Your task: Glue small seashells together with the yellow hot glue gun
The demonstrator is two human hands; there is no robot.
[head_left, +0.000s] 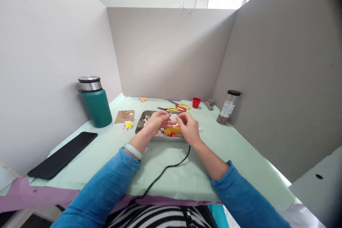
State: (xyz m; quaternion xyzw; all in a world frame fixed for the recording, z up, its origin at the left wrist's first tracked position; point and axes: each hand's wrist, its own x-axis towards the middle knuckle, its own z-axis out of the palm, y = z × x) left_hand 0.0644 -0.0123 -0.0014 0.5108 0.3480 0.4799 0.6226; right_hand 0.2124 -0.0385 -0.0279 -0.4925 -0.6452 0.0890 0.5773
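Note:
Both my hands are over a shallow metal tray (168,139) holding several small craft pieces. My left hand (159,120) has thumb and forefinger pinched together, with a small tan bit (170,113) at the fingertips, too small to name. Facing it, my right hand (188,127) is closed, its thumb and forefinger at the edge of a thin white piece (173,117). Whether the left fingers also touch that white piece is hard to see. Below the hands, a yellow shape (172,130) lies in the tray beside some red bits. Pale pebble-like pieces fill the tray's left part.
Behind the tray lie two pairs of scissors (182,107) and a red cup (196,102). A green bottle (96,105), brown card (124,116), flower-like piece (127,125) and black slab (64,155) are leftward. At right stands a jar (228,108). A black cable (165,169) crosses the front.

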